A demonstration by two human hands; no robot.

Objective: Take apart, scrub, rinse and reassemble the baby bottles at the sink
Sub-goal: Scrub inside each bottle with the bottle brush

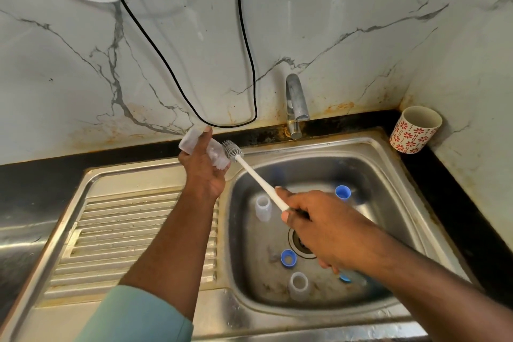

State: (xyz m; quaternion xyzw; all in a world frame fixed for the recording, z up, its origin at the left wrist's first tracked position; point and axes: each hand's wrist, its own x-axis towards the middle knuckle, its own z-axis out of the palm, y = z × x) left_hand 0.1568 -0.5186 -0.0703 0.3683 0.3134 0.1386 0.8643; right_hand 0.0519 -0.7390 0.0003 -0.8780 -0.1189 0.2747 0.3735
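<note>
Head view: we stand at the sink (383, 147).
Left hand (204, 172): grasps our clear bottle (194, 139) beside the sink.
Right hand (324, 228): grips our brush (258, 178) over the sink.

White cup (415, 130) (red flowers), 2 blue rings (288, 258), grey-bristled white brush (251, 172).

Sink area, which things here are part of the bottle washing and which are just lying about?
Part of the job: bottle in left hand; brush in right hand; blue rings and clear parts in sink.
Lying about: patterned cup; black cable.
</note>
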